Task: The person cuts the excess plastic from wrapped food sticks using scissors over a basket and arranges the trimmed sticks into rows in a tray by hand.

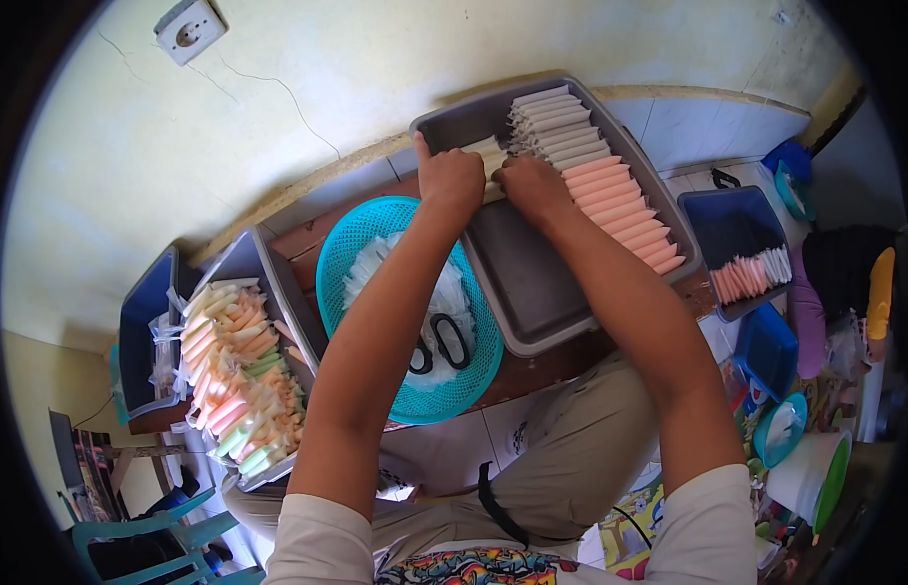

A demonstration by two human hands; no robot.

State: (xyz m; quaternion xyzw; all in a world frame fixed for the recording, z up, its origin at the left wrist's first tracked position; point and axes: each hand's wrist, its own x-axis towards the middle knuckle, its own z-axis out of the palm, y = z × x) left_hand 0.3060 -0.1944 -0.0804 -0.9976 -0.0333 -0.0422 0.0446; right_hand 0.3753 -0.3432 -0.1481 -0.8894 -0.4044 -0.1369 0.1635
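Working both hands close together, left hand (450, 182) and right hand (534, 187), at the far left part of the large grey-brown plastic tray (517, 278), against the desk's (296, 242) far edge. Apparently lining up slim cream wrapped sticks (486, 152), with fingers bent narrow around them; cannot tell pinching from pressing. Judging by the soft wrapping, calls for light, level fingertips at the next move. Next to the right hand, greyish-white sticks (561, 129) in a row, then pink sticks (613, 208) nearer the tray's right corner. Left of the tray, at the near edge, a round turquoise mesh basket (329, 255) holding black-handled scissors (452, 341) and clear plastic sleeves (372, 268). Toward the left end, a grey crate (278, 283) of mixed-colour sticks (241, 375).
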